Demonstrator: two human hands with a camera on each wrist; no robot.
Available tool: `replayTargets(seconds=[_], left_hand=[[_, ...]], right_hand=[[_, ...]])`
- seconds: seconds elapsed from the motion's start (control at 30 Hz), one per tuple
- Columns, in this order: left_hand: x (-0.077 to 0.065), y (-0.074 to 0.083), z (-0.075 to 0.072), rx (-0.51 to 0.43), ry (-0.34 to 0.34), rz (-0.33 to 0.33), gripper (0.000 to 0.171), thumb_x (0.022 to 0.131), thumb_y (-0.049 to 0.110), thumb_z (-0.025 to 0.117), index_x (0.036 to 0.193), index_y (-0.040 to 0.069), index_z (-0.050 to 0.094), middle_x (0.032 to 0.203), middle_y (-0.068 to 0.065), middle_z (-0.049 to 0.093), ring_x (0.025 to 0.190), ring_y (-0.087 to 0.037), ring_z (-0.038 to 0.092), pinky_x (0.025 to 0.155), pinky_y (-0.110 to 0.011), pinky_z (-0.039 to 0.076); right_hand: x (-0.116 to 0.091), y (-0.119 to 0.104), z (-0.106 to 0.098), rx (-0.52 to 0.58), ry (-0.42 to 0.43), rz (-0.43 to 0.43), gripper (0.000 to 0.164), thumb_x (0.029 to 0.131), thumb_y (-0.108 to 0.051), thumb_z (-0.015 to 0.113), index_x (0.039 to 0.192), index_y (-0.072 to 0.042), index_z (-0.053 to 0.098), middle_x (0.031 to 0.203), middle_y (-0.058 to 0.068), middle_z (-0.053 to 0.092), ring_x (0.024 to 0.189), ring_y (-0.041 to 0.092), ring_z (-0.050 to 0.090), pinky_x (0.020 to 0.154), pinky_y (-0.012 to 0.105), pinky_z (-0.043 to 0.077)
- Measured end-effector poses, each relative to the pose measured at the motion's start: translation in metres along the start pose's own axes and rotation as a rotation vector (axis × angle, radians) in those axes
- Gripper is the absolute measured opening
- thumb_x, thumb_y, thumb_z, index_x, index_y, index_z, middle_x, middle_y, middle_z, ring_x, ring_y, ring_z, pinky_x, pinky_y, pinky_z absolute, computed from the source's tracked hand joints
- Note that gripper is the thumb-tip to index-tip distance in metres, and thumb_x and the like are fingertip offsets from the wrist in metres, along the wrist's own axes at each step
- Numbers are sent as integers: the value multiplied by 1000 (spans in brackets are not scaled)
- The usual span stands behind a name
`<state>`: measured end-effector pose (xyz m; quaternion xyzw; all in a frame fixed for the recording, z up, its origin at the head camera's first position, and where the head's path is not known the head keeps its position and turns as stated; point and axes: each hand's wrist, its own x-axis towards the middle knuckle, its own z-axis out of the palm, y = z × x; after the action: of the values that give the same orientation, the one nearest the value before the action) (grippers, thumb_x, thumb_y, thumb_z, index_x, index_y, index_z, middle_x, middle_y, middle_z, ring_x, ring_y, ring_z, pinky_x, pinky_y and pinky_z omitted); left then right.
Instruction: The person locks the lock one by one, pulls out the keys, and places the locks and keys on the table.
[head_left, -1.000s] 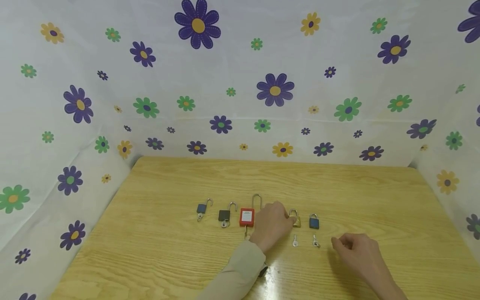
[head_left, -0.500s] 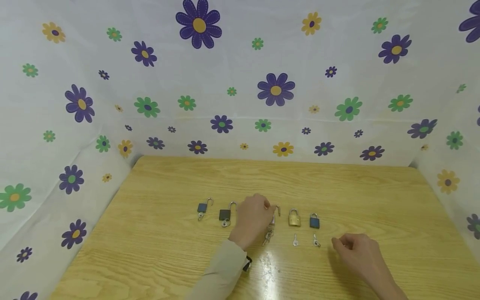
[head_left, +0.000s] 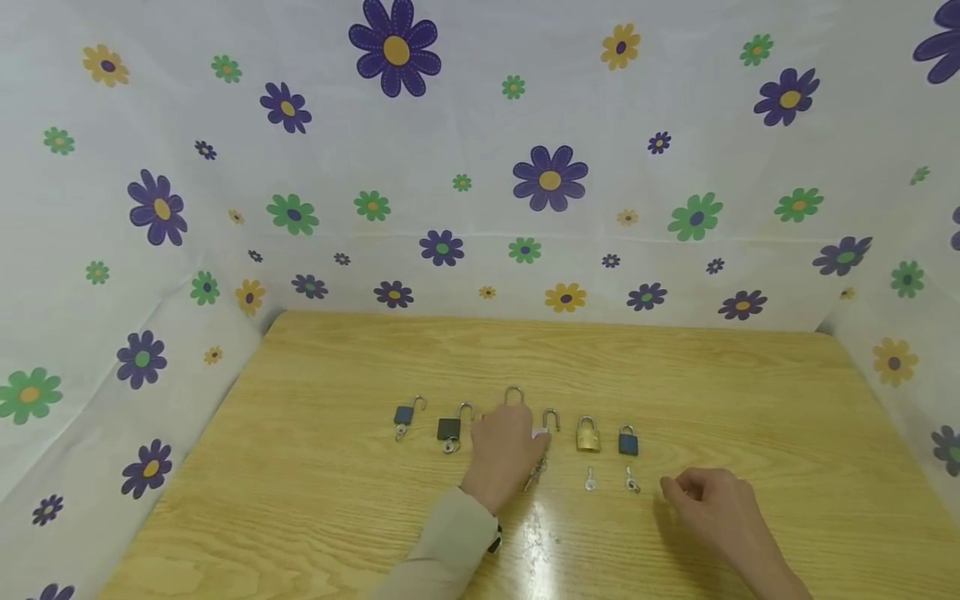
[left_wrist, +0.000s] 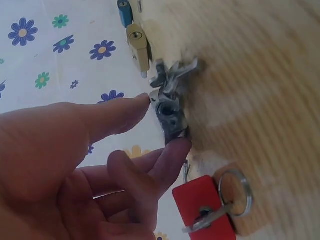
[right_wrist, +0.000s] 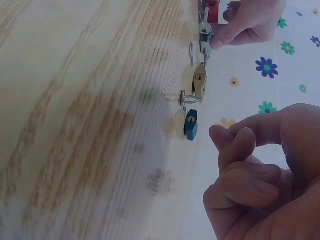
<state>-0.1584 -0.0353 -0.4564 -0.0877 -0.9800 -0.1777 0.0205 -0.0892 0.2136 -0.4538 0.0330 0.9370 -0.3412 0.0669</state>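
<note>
My left hand (head_left: 502, 450) pinches a silver padlock (left_wrist: 171, 117) between thumb and fingertips, and keys stick out from its keyhole side. In the head view that padlock's raised shackle (head_left: 551, 417) shows beside the thumb. Just left of it lies a red padlock (left_wrist: 187, 197) with a ringed key in it, mostly hidden behind the hand in the head view. My right hand (head_left: 712, 500) is held loosely curled and holds nothing. Nearest to it are a blue padlock (head_left: 628, 442) with its shackle down and a small key with a ring (head_left: 631, 481).
Left of the hands lie a black padlock (head_left: 449, 429) and a small blue padlock (head_left: 403, 415), shackles raised, keys in place. A brass padlock (head_left: 588, 437) lies right of the silver one, with a loose key (head_left: 590, 479) before it. Flowered cloth (head_left: 480, 150) surrounds the wooden table (head_left: 337, 517).
The left hand moved left from beside the brass padlock, over the red padlock, and its thumb side is now at the silver padlock. The right hand stays in place.
</note>
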Motion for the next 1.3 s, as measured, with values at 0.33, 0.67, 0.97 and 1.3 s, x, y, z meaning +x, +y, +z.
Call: replayTargets(seconds=[0.33,0.67,0.97,1.3], left_hand=[[0,4,9,17,28,-19,61,79,27,74,45,19,25,45,8,16,38,-6,17,33,-21,15],[4,7,14,66,78,-19,53,73,13,70,45,19,24,45,8,18,38,-7,17,31,-21,14],[7,8,17,85,96,-42,44,64,14,67,46,20,26,48,6,23,40,-8,19,31,-24,14],[12,-3,16,-376,102,-34,31,75,19,69,99,-1,69,73,-3,69,52,-8,57,47,-26,53]], right_hand=[[0,1,0,-16,-8,26,25,92,-20,61,78,-4,75,59,1,63,51,14,48,48,30,42],[1,2,-2,-25,-16,55,26,92,-22,60,80,-4,75,58,0,62,53,15,48,48,30,41],[0,3,0,-30,-25,65,25,91,-22,61,78,-6,75,58,-1,60,54,15,47,49,30,40],[-1,4,0,-37,-9,47,25,91,-20,61,73,-8,74,55,-2,57,51,14,45,48,29,39]])
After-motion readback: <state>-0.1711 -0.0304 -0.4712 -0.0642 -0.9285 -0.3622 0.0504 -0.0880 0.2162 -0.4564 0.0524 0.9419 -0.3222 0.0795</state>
